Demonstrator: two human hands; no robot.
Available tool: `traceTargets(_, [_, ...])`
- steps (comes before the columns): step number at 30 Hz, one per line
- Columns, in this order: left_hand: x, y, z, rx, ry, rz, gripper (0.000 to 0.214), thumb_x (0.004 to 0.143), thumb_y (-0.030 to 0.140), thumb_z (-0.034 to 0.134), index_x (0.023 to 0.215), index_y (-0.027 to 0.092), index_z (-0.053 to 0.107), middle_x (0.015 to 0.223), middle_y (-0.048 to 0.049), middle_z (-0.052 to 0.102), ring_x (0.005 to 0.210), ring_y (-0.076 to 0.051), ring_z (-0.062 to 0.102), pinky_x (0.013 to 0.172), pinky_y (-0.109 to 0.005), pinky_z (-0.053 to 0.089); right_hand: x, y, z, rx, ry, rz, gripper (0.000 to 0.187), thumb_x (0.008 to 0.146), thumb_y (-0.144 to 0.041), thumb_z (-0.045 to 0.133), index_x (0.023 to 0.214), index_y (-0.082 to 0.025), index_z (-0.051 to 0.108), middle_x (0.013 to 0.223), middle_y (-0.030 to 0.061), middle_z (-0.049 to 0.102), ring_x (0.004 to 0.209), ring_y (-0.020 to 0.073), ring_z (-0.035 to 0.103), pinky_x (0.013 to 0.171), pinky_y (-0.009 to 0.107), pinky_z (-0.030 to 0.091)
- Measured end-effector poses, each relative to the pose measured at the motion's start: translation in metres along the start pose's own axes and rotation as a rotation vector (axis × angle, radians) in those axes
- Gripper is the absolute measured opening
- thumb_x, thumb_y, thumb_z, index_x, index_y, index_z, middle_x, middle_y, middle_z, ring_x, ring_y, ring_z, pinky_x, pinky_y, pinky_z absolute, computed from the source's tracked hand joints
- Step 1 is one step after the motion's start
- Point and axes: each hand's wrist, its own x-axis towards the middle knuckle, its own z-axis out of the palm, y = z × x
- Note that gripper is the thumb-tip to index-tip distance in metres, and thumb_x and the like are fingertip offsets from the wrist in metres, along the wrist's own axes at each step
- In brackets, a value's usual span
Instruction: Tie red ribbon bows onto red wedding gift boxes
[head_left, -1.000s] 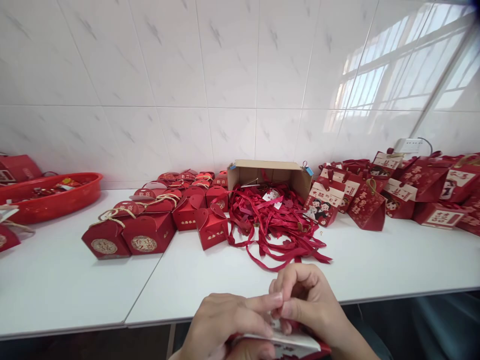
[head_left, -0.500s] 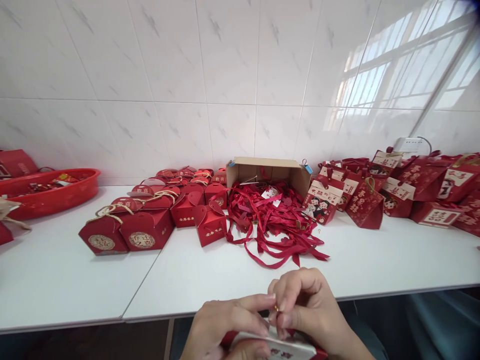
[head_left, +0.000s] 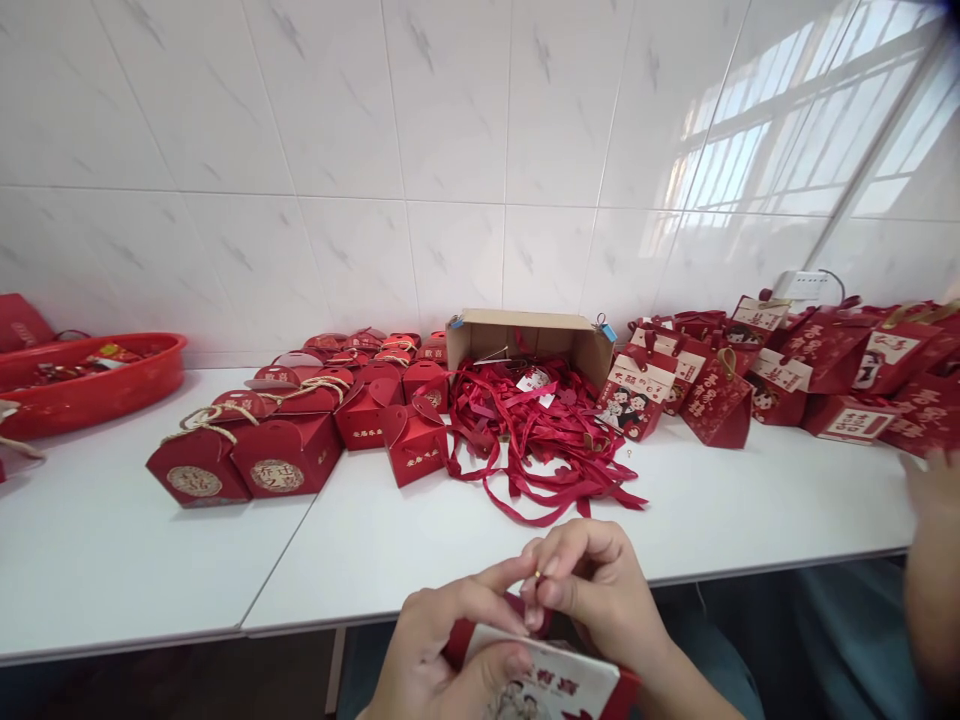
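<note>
My left hand (head_left: 439, 650) is closed on a red and white gift box (head_left: 551, 685) held low in front of the white table (head_left: 420, 560). Its forefinger stretches towards my right hand (head_left: 592, 590). The right hand's thumb and fingers pinch a tiny gold piece (head_left: 537, 574) just above the box's top. Both hands meet below the table's near edge. Part of the box is hidden by my fingers.
A heap of red ribbons (head_left: 544, 440) spills from an open cardboard box (head_left: 525, 335). Closed red boxes (head_left: 289, 450) stand at the left, red gift bags (head_left: 712, 395) at the right, a red basin (head_left: 82, 380) at far left. Another person's hand (head_left: 930, 560) shows at the right edge.
The gift box has risen into view and tilted towards me. My hands have shifted slightly up and left, still pinching together. Another person's hand has entered at the right edge.
</note>
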Motion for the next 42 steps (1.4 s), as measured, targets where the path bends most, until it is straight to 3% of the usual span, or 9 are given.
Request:
traceTargets(6, [0.004,-0.006,-0.006,-0.022,0.087,-0.145,0.007,0.077,0.026,0.069,0.074,0.021,0.070,0.093,-0.0108,0.076,0.108,-0.029,0.064,0.082,-0.031,0.057,0.017,-0.011,-0.017,-0.233,0.069,0.010,0.011,0.065,-0.018,0.081,0.067,-0.019,0.071,0.060,0.0007,0.070,0.047,0.0122,0.065,0.045,0.020,0.052])
traceTargets(9, [0.010,-0.008,-0.015,0.001,0.285,-0.242,0.015,0.079,0.033,0.067,0.074,0.019,0.068,0.103,-0.0114,0.074,0.092,-0.026,0.071,0.062,-0.026,0.058,0.019,-0.031,-0.031,-0.328,0.222,-0.190,0.009,0.069,-0.020,0.079,0.071,-0.022,0.070,0.062,-0.0004,0.070,0.048,0.0112,0.063,0.045,0.020,0.051])
traceTargets(11, [0.016,-0.010,-0.020,0.032,0.398,-0.287,0.018,0.078,0.037,0.068,0.077,0.018,0.068,0.094,-0.0095,0.075,0.075,-0.022,0.072,0.055,-0.024,0.056,0.014,-0.042,-0.037,-0.360,0.299,-0.317,0.009,0.072,-0.021,0.077,0.076,-0.025,0.071,0.062,-0.0019,0.068,0.052,0.0108,0.062,0.048,0.021,0.050])
traceTargets(16, [0.031,-0.029,-0.022,0.136,0.492,-0.182,0.019,0.077,0.037,0.068,0.077,0.018,0.068,0.081,-0.0056,0.074,0.072,-0.019,0.069,0.062,-0.024,0.056,-0.007,-0.038,-0.027,-0.477,0.181,-0.343,0.008,0.076,-0.019,0.074,0.079,-0.027,0.073,0.063,0.0008,0.065,0.062,0.0139,0.059,0.053,0.026,0.050])
traceTargets(20, [0.037,-0.046,-0.017,0.106,0.506,-0.175,0.020,0.079,0.037,0.067,0.080,0.017,0.066,0.084,-0.0055,0.073,0.076,-0.019,0.069,0.068,-0.026,0.056,-0.004,-0.008,-0.015,-0.594,0.212,-0.270,0.009,0.071,-0.020,0.077,0.071,-0.028,0.074,0.075,0.0022,0.061,0.072,0.0159,0.057,0.059,0.029,0.050])
traceTargets(23, [0.038,-0.049,-0.016,0.108,0.476,-0.159,0.019,0.080,0.036,0.065,0.083,0.017,0.066,0.087,-0.0061,0.073,0.080,-0.020,0.069,0.073,-0.028,0.056,0.009,0.013,-0.014,-0.734,0.346,-0.255,0.007,0.066,-0.025,0.081,0.064,-0.026,0.074,0.108,0.0060,0.058,0.101,0.0235,0.056,0.081,0.037,0.049])
traceTargets(26, [0.038,-0.045,-0.016,0.144,0.432,-0.117,0.015,0.082,0.032,0.064,0.085,0.017,0.066,0.087,-0.0051,0.073,0.083,-0.018,0.068,0.078,-0.027,0.054,0.023,0.027,-0.015,-0.808,0.371,-0.220,0.005,0.067,-0.031,0.080,0.067,-0.027,0.076,0.131,0.0061,0.049,0.119,0.0294,0.046,0.094,0.045,0.042])
traceTargets(31, [0.039,-0.042,-0.017,0.177,0.424,-0.087,0.013,0.083,0.030,0.063,0.084,0.017,0.065,0.083,-0.0041,0.073,0.079,-0.017,0.069,0.074,-0.025,0.054,0.033,0.038,-0.010,-0.888,0.374,-0.232,0.004,0.070,-0.031,0.077,0.069,-0.028,0.076,0.134,0.0056,0.049,0.121,0.0289,0.044,0.103,0.049,0.033])
traceTargets(42, [0.029,-0.042,-0.016,0.172,0.378,0.019,0.013,0.085,0.028,0.060,0.084,0.016,0.066,0.083,-0.0070,0.073,0.079,-0.018,0.070,0.073,-0.026,0.056,0.032,0.043,-0.002,-0.860,0.394,-0.292,0.006,0.071,-0.028,0.076,0.071,-0.023,0.073,0.125,0.0080,0.055,0.101,0.0237,0.058,0.089,0.040,0.044])
